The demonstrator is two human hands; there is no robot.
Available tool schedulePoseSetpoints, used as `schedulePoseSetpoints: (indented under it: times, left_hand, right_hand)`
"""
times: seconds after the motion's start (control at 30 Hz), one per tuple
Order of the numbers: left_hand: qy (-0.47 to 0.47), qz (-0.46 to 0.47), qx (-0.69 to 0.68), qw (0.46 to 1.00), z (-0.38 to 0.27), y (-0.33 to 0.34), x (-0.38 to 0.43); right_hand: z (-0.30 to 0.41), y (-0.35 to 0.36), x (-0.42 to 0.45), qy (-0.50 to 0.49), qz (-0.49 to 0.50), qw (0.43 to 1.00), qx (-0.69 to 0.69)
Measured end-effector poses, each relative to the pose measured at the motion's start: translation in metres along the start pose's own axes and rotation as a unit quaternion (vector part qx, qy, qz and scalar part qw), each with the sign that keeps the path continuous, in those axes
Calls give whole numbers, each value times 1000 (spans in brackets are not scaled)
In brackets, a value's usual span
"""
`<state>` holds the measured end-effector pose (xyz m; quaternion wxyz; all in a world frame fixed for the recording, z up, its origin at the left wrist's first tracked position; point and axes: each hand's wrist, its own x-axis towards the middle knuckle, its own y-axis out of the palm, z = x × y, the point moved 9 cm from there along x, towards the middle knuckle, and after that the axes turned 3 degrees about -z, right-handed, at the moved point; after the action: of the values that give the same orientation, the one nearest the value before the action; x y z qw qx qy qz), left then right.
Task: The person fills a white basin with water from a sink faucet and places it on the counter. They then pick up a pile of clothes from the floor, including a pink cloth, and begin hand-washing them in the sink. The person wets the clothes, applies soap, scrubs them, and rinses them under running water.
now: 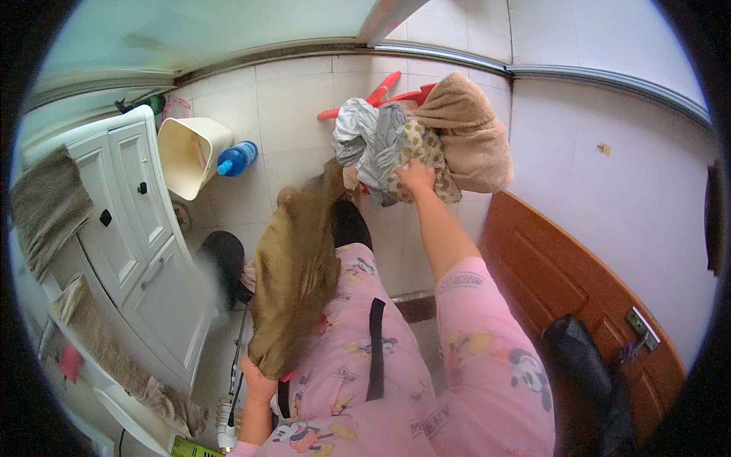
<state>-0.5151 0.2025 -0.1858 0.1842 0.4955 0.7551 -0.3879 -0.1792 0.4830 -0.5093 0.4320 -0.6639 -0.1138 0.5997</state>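
Note:
My left hand point(260, 380) is closed on one end of an olive-brown garment point(294, 274), which hangs beside my legs and looks blurred along its edge. On the far side, my right hand point(416, 176) rests on a dotted, light-coloured cloth point(445, 165) in a heap; whether its fingers grip the cloth cannot be told. Grey and white clothes point(365, 128) lie at the heap's left, and a thick beige towel or blanket point(474, 137) at its right. Red plastic parts point(384, 88) show behind and under the heap.
A cream bin point(214, 134) lies tipped beside a blue bottle point(239, 158) on the tiled floor. White cabinets point(143, 228) with towels stand at the left. At the right is a brown wooden door point(548, 268) with a dark thing hanging by its handle. Sliding-door rails cross the far side.

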Motion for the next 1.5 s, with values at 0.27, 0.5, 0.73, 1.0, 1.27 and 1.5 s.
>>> schedulePoseSetpoints:
  times: [0.27,0.5,0.73,1.0,1.27,1.5]
  left_hand:
    - [54,-3,5,999,-27,-1,11]
    - [62,-7,-26,998,-32,5,13]
    - [45,-31,-39,998,-23,8,17]
    - [14,-5,-42,999,-18,21,19]
    - [39,-12,62,997,-22,15,22]
    - [-3,-64,4,998,-19,13,23]
  right_hand:
    - [-142,-15,-53,29,-66,996,56]
    - [-159,-72,-89,43,-119,991,31]
    - [-109,-90,-69,145,-184,971,-48]
    - [43,-28,-58,-215,-151,965,-17]
    - [-15,44,24,56,28,926,373]
    - [-53,-32,-59,147,17,671,726]
